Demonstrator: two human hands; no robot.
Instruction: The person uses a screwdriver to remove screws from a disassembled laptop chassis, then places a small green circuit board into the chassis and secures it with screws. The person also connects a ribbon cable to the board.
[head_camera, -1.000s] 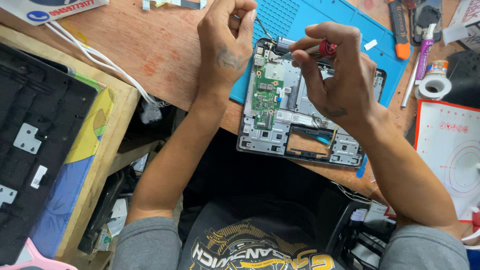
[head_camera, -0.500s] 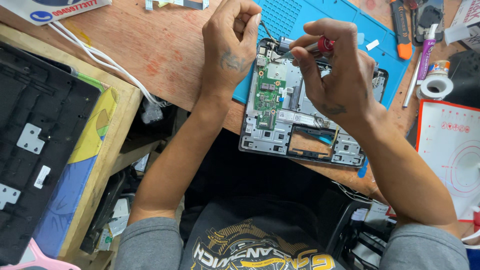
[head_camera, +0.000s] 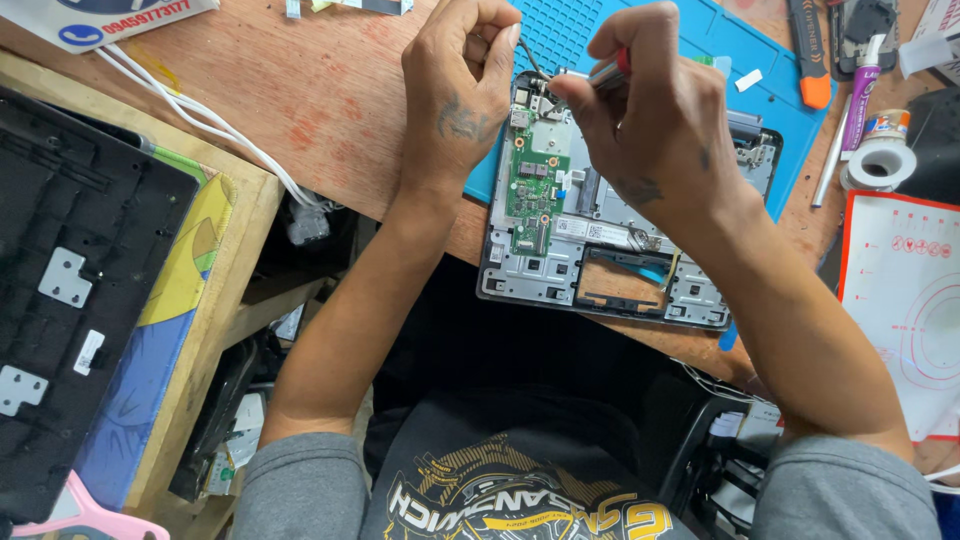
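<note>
1. Leaning over the bench, the person works on an opened laptop base that lies on a blue work mat, its near edge overhanging the bench's front.
2. The right hand is closed around a slim screwdriver with a red collar, pinched between thumb and forefinger at the upper end of the base.
3. The left hand is curled nearly into a fist, thumb and fingers pinching a thin dark wire just above the board — what the wire joins to I cannot tell.
4. A green circuit board sits in the left part of the base, just below both hands.
5. Handling, as I judge it: the base looks light and stiff, but the board and wire are fragile — best gripped by the grey frame edges, never by the board. The wire is thin and limp, so a gentle pinch suits it.
6. Against half a second ago: both hands have crept up toward the top of the base, the left fist has closed tighter, and the screwdriver sits higher; the base itself has not shifted on the mat.
7. Round about: white cables trail across the bench, a roll of tape lies to the right, and a black laptop cover rests at the left.
</note>
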